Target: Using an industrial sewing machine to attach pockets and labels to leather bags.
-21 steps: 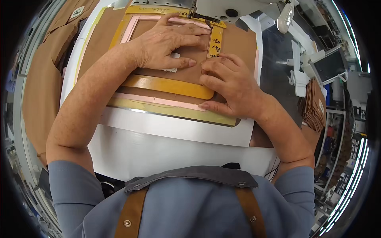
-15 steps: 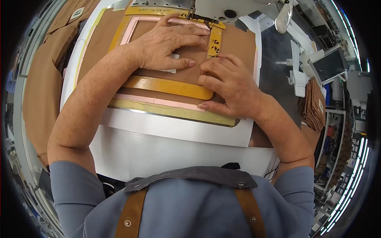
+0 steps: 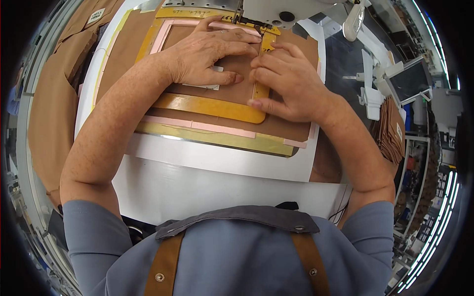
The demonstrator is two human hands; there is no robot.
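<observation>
My left hand [image 3: 212, 56] lies with fingers apart over the brown fabric [image 3: 237, 91] inside a yellow frame template [image 3: 207, 106] marked by handwriting, its fingertips near the pink inner strip [image 3: 159, 42] and the sewing machine's presser foot [image 3: 259, 29]. A white piece [image 3: 216, 87] shows partly beneath it. My right hand [image 3: 289, 84] rests open with bent fingers on the frame's right bar, thumb toward the lower corner. The whole stack, edged with pink and pale yellow strips [image 3: 217, 140], sits on a white sheet [image 3: 212, 160].
The white machine head [image 3: 269, 11] overhangs the top, with a white lever [image 3: 353, 22] to its right. Brown fabric pieces [image 3: 54, 123] drape at the left; a folded brown stack [image 3: 387, 128] lies at the right beside a screen on a bracket [image 3: 410, 81]. Shelving stands beyond.
My right hand has slid away from me along the frame's right bar, uncovering more of the lower right corner and strips. My left hand stays in place.
</observation>
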